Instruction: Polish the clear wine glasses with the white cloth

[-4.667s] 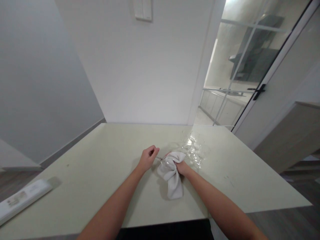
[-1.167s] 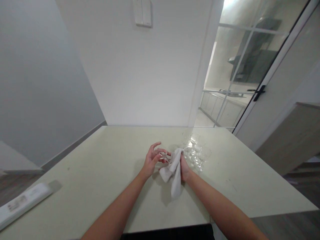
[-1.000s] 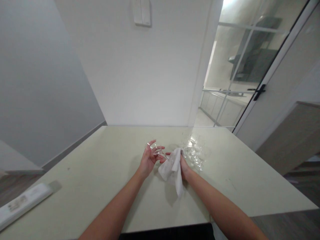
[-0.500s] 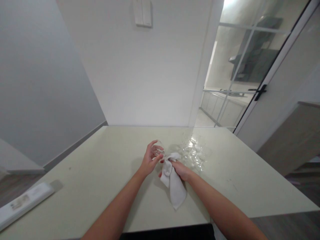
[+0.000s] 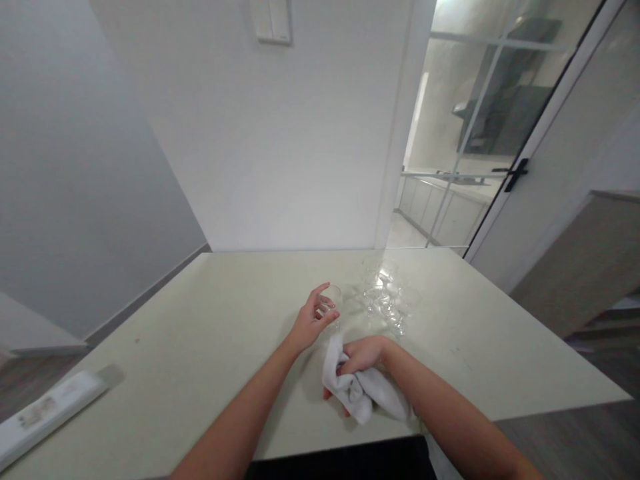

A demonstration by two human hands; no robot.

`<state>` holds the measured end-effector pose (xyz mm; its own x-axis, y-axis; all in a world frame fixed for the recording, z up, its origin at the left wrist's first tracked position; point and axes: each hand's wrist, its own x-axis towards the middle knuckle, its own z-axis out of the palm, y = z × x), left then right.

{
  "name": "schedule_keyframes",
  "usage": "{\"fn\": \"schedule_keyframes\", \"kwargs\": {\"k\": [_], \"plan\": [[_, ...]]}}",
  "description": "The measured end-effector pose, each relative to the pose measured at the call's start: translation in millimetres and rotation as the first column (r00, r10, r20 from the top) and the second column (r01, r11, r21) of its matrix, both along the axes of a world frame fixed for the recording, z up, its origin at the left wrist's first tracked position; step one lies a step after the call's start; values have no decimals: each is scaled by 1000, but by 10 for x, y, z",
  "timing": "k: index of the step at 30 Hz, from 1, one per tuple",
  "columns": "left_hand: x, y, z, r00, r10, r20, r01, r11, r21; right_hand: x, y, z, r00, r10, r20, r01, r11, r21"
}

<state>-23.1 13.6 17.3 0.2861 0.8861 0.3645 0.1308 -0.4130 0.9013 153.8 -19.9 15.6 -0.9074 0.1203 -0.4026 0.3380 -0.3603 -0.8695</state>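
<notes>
My left hand [image 5: 311,323] is closed around a small clear glass [image 5: 331,300], which it holds upright just above the pale table [image 5: 200,333]. My right hand [image 5: 361,357] grips a bunched white cloth [image 5: 363,393] that lies on the table near its front edge. The cloth and the glass are apart. Just beyond the held glass stands a group of several clear stemmed glasses [image 5: 387,300].
A long white box [image 5: 47,413] lies at the table's left front corner. A glass door with a black handle [image 5: 511,175] stands at the right. A wooden cabinet [image 5: 590,260] is beyond the table's right edge.
The cloth has come away from the glass. My right hand pulled it down toward the front edge, while my left hand turned the glass upright and moved it slightly right.
</notes>
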Motion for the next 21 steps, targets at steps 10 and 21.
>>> {"fn": "schedule_keyframes", "kwargs": {"k": [10,21], "plan": [[206,-120,-63,974,-218,65,224,967,-122,-40,-49,62,998,57,-20,-54,992,118],[169,89,-304,706,-219,-674,477,850,223,-67,-19,114,1000,-19,-1,18,892,452]]}}
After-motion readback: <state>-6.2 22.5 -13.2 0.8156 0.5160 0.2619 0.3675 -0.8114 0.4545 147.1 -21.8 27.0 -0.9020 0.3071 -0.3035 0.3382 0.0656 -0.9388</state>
